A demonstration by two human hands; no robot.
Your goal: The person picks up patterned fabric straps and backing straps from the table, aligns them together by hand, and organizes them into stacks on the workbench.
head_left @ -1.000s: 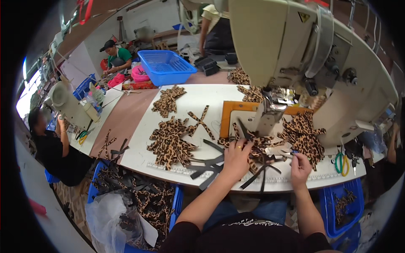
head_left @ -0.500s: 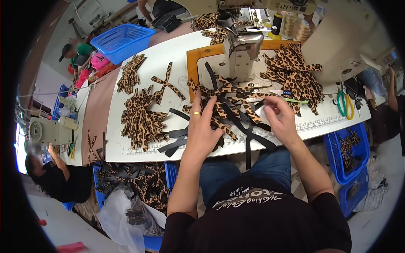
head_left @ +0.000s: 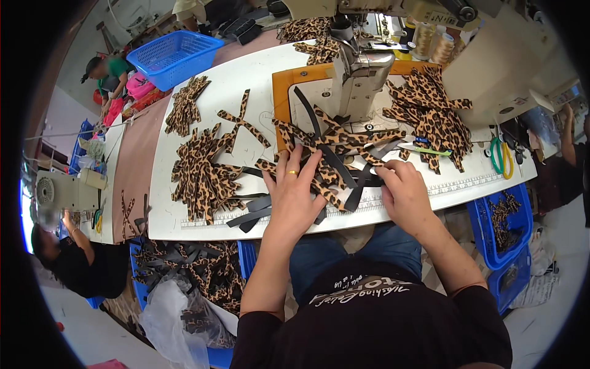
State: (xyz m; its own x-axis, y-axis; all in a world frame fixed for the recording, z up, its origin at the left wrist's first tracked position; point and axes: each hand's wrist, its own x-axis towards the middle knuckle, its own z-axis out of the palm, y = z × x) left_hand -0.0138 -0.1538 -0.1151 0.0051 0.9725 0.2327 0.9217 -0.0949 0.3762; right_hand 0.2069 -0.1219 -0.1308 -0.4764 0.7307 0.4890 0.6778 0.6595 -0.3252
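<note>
My left hand [head_left: 295, 194] lies with its fingers spread over a loose pile of leopard-print fabric strips [head_left: 326, 187], some showing black undersides. On the pile's right side my right hand [head_left: 404, 194] has its fingers curled and pinched at the end of a crossed strip [head_left: 364, 184] with its black side up; the fingertips partly cover it. Another black strip [head_left: 308, 109] sticks up from the pile toward the sewing machine [head_left: 362, 74]. Left of my left hand is a heap of leopard-print strips [head_left: 206, 175], with a crossed pair of strips [head_left: 241, 123] behind it.
More strips [head_left: 424, 104] are heaped at the right, near a green-handled tool [head_left: 433, 151] and scissors [head_left: 503, 157]. A ruler [head_left: 442, 189] runs along the table's front edge. Blue baskets [head_left: 172, 58] stand behind and below the table. Other people [head_left: 80, 252] work at the left.
The black strips that hung over the front edge have been drawn up onto the table. My right hand has moved slightly down and its fingers have closed in on the strips.
</note>
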